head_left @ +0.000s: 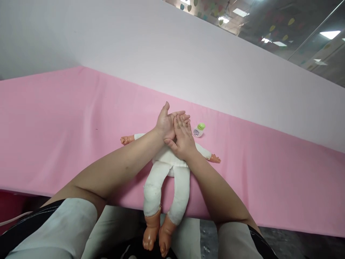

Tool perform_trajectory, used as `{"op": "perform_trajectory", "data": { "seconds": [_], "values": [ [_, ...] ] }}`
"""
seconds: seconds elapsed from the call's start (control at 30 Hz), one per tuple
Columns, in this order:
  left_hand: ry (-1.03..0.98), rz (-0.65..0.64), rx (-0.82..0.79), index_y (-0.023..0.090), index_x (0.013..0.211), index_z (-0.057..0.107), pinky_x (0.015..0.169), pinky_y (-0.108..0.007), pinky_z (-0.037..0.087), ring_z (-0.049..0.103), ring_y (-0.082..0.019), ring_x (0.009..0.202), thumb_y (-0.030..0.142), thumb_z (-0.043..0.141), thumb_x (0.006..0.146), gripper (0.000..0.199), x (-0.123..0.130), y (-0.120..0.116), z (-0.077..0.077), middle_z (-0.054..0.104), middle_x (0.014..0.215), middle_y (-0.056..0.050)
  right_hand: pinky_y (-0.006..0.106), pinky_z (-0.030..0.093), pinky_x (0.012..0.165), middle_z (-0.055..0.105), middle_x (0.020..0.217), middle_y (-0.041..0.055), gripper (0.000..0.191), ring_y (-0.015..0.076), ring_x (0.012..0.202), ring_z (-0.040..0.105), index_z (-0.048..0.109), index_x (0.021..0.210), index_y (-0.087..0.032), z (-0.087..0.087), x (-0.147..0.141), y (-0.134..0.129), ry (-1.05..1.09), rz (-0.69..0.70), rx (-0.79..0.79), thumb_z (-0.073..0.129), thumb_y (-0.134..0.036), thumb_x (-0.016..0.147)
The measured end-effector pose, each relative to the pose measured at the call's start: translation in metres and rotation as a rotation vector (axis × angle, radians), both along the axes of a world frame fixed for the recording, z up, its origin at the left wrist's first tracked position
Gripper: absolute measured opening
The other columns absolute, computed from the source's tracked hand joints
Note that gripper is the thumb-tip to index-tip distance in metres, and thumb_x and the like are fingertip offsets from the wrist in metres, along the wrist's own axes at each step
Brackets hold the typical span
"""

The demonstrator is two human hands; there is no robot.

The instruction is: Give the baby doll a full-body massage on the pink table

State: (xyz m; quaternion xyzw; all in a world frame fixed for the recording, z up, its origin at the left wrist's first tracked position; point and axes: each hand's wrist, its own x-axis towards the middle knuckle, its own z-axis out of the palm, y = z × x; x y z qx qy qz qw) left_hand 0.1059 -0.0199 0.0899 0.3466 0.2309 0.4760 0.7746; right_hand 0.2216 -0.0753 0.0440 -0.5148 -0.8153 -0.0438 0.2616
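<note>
Palm up, my left hand (166, 121) is open above the upper body of a baby doll (168, 155), its thumb pointing away from me. My right hand (183, 138) lies palm down across the left fingers, its own fingers stretched out. Nothing shows between the two palms. The doll lies on its back in white clothing, arms spread to both sides, and my hands hide its head. Its bare feet hang over the near edge toward me. Close to my right fingertips, a small white bottle (198, 133) with a green cap is on the pink surface.
A padded pink table (67, 118) stretches across the view, its near edge just in front of my body. Behind it rises a white wall (151, 50). At the upper right is a glass window (269, 32) with heart-shaped stickers and ceiling lights showing in it.
</note>
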Motion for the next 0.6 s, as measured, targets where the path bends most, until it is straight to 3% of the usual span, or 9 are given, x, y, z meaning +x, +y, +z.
{"op": "perform_trajectory", "data": {
  "seconds": [0.1,0.3,0.47,0.6],
  "values": [
    [-0.087,-0.038,-0.037,0.011,0.130,0.065,0.103,-0.053,0.058,0.070,-0.039,0.121,0.088,0.035,0.093,0.090,-0.011,0.011,0.004,0.073,0.120,-0.025,0.060,0.005,0.137,0.018,0.179,0.0181,0.092,0.0311,0.169,0.008,0.015,0.172,-0.011,0.001,-0.003,-0.001,0.003,0.018,-0.022,0.050,-0.062,0.104],
    [-0.147,-0.030,-0.081,0.010,0.139,0.060,0.099,-0.044,0.062,0.072,-0.033,0.122,0.083,0.032,0.098,0.088,-0.025,0.032,0.000,0.073,0.129,-0.021,0.057,0.014,0.137,0.036,0.173,0.0163,0.084,0.0301,0.166,0.026,0.027,0.171,-0.015,-0.001,-0.024,-0.016,0.074,0.181,0.023,0.052,-0.061,0.105],
    [-0.205,-0.121,-0.115,0.010,0.137,0.060,0.103,-0.045,0.059,0.070,-0.034,0.125,0.083,0.031,0.098,0.088,-0.019,0.025,-0.004,0.073,0.131,-0.022,0.055,0.019,0.138,0.024,0.179,0.0119,0.096,0.0305,0.168,0.014,0.006,0.174,-0.018,0.001,-0.034,-0.027,0.103,0.198,0.012,0.052,-0.064,0.104],
    [-0.183,-0.212,-0.123,0.010,0.133,0.062,0.110,-0.049,0.053,0.066,-0.037,0.131,0.086,0.033,0.095,0.089,-0.006,0.011,-0.010,0.072,0.133,-0.024,0.055,0.010,0.139,0.013,0.181,0.0123,0.101,0.0300,0.169,0.006,-0.004,0.173,-0.016,0.002,-0.023,-0.018,0.069,0.164,0.019,0.049,-0.068,0.104]
  ]
}}
